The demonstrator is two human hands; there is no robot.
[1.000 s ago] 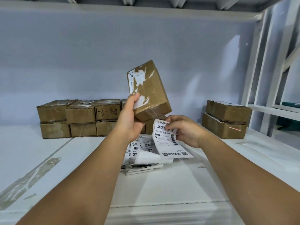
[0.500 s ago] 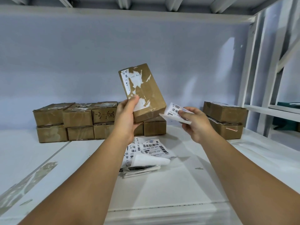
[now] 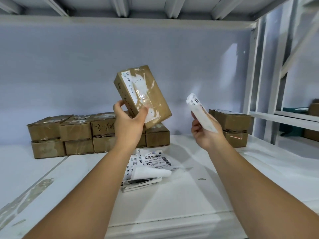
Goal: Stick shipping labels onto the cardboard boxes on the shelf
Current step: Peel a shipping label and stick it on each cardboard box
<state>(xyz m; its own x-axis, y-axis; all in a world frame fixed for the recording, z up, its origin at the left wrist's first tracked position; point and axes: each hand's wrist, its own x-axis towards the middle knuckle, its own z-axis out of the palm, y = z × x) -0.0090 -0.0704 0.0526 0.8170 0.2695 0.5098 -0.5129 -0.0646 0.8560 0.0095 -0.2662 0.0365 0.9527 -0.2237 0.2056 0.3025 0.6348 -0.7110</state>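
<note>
L hand [image 3: 128, 121] is clamped on the box [image 3: 146, 94]: thumb across the front face, fingers curled round its left edge. The box is held up off the shelf [image 3: 189, 195] and tilted. R hand [image 3: 205, 133] pinches one label [image 3: 198, 111] by its lower end, and the top end is free and curling over w/ a barcode showing. Can't tell from here if the backing is off or which side is sticky.

What the next move turns on, as I read it:
- **Position:** the box sits to the left of my R hand, about level w/ the label's top. There's a clear gap between them, nothing touching.
- **Axes:** the box's long axis runs from lower right to upper left. The label leans nearly the same way, so the two are approx parallel.
- **Face:** the broad face of the box is toward me, w/ torn white bits of an old label and shiny tape on it.
- **Hands:** R hand is the one to close the gap, going left. L hand only needs to hold that face steady and prob shift the thumb, which covers its lower part.

The other labels lie in a loose pile [image 3: 148, 168] on the shelf, below and between both hands. There's a box stack [image 3: 76, 133] behind L hand and a 2-box stack [image 3: 231, 125] just behind R hand
</note>
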